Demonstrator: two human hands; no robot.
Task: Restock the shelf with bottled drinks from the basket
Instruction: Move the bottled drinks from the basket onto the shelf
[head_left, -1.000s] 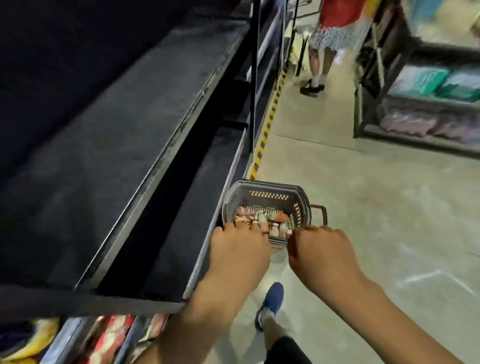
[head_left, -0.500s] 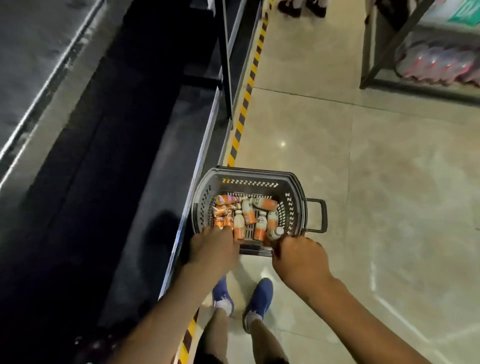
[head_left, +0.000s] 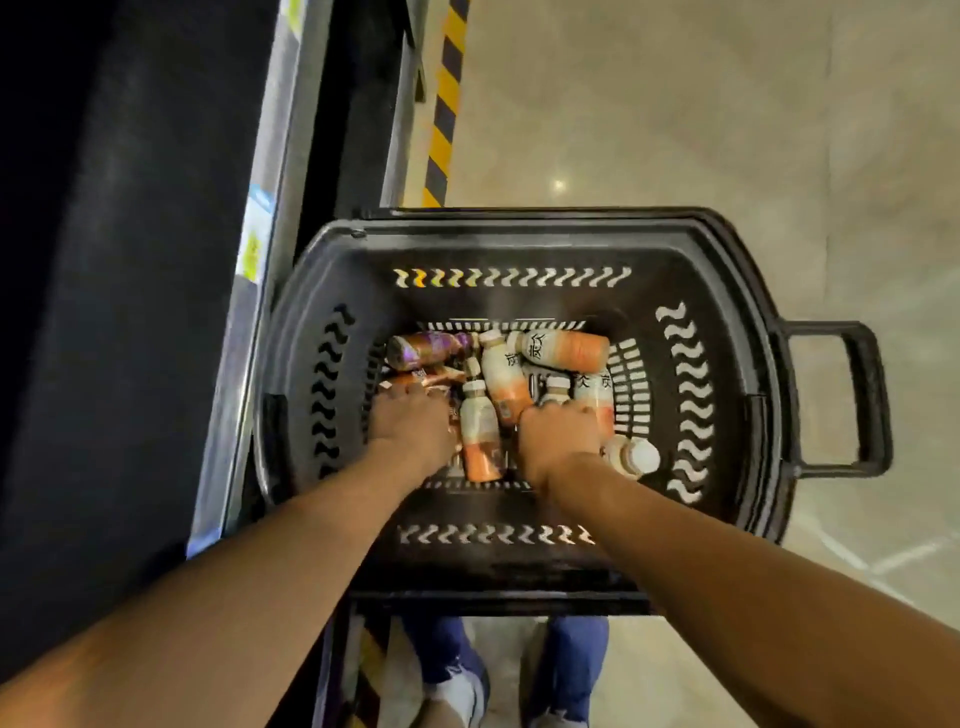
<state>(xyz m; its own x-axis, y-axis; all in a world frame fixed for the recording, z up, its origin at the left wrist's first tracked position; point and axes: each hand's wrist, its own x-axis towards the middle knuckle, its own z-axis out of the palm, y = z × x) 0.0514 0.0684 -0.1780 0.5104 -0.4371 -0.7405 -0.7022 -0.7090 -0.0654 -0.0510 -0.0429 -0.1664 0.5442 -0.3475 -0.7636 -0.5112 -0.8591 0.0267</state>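
Observation:
A black plastic basket (head_left: 519, 234) stands on the floor below me, beside the dark shelf (head_left: 130, 312). Several orange-and-white bottled drinks (head_left: 561, 349) lie jumbled on its bottom, and one purple-labelled bottle (head_left: 431, 349) lies at the far left. My left hand (head_left: 410, 426) is down inside the basket, fingers curled over a copper-coloured bottle (head_left: 415, 378) at the left of the pile. My right hand (head_left: 558, 436) is curled over an orange-and-white bottle (head_left: 597, 400) on the right. Both sets of fingertips are hidden. A white-capped bottle (head_left: 631, 457) lies just right of my right wrist.
The shelf's grey front rail (head_left: 260, 234) carries price labels and runs close along the basket's left side. Yellow-and-black floor tape (head_left: 447, 104) runs ahead. The basket's side handle (head_left: 862, 400) sticks out right over tiled floor. My blue shoes (head_left: 457, 680) show below the basket.
Both hands have left the basket's near rim and gone down onto the bottles. My view has dropped and closed in until the basket fills it.

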